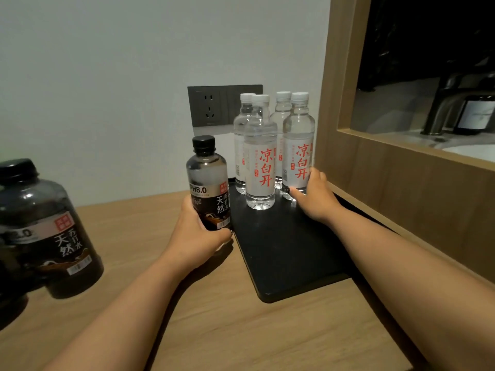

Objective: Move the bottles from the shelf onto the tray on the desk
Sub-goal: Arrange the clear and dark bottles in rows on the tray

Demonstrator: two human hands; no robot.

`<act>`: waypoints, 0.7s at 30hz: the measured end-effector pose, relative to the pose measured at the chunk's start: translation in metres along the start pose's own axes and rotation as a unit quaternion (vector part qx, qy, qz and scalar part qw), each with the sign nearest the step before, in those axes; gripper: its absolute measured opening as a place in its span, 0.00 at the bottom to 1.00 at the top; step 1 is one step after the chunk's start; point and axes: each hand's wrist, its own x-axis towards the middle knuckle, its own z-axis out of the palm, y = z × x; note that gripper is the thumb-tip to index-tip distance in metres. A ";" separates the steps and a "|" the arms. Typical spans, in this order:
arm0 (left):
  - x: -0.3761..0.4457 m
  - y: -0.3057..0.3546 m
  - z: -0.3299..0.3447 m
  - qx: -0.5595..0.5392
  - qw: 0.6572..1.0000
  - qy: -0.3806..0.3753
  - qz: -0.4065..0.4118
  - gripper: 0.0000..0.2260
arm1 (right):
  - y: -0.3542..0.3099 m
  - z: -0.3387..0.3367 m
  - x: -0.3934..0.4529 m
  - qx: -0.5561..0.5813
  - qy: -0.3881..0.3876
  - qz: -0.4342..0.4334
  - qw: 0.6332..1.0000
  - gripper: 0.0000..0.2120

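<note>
A black tray (289, 253) lies on the wooden tabletop (214, 317), pushed into the corner where the pale wall meets a wood-framed panel (401, 188) on the right. Four clear water bottles with white caps and red lettering stand upright at the far end of the tray in two rows of two: the front-left clear bottle (260, 153), the front-right clear bottle (298, 145), and two more clear bottles (242, 137) behind them, close together. The right hand (314, 196) wraps around the base of the front-right clear bottle, fingers curled round its far side and thumb pressed across the near side, with the bottle standing on the tray. The left hand (198, 234) grips the lower half of a dark soda-water bottle (209, 183) with a black cap, held upright right at the left edge of the tray; whether its base rests on the tabletop or is lifted cannot be told. Near the left edge of the view a second dark bottle (51, 231) of the same kind stands on the tabletop, well apart from the tray. A grey wall socket (211, 107) sits on the wall behind the clear bottles.
</note>
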 end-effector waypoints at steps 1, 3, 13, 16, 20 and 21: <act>0.000 -0.001 -0.001 -0.007 1.000 -0.002 -0.004 0.36 | -0.001 0.000 -0.001 0.001 -0.004 0.008 1.000 0.32; 0.001 -0.003 -0.002 -0.011 1.000 0.003 -0.003 0.34 | -0.005 -0.004 -0.005 0.013 0.010 0.039 0.999 0.36; -0.010 0.015 0.003 -0.003 0.988 0.126 0.088 0.27 | -0.101 -0.016 -0.076 0.202 0.057 -0.225 0.951 0.20; -0.018 0.020 0.011 0.024 0.985 0.108 0.133 0.26 | -0.102 0.002 -0.087 0.174 -0.071 -0.265 0.946 0.31; -0.021 0.022 0.018 0.048 0.981 0.083 0.167 0.27 | -0.089 -0.006 -0.082 0.214 -0.095 -0.256 0.938 0.31; -0.020 0.021 0.019 0.052 0.982 0.069 0.167 0.28 | -0.085 -0.009 -0.079 0.215 -0.097 -0.248 0.940 0.30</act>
